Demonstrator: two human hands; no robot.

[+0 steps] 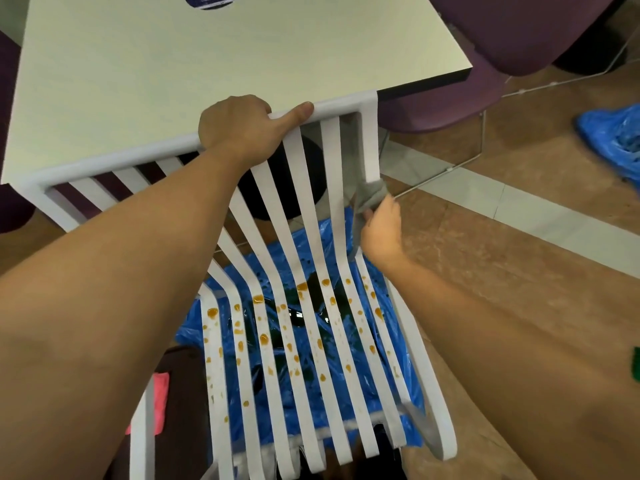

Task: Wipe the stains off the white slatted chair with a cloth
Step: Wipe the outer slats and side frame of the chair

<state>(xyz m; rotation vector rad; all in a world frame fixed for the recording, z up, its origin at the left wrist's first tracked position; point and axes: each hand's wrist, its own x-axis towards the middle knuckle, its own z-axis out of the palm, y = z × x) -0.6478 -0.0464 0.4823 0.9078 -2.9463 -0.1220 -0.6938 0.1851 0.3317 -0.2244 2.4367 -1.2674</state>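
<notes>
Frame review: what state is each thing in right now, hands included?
white slatted chair: seat slats spattered, backrest slats look clean.
orange-brown stains: unwiped, across the seat.
left hand: grips the top rail.
right hand: holds the grey cloth at the backrest's right edge.
grey cloth: bunched, pressed on that edge.
blue plastic sheet: crumpled beneath the chair, dark puddle on it.

Bright, even indoor light; wide-angle bend and motion blur

We see soft light with faint shadows across the table [138, 81] and crisp slats on the chair [369, 140]. Our right hand [381, 230] and the cloth [372, 194] are smeared by motion, as is the blue bag [609, 136] at the right edge; straight lines bow toward the borders.
</notes>
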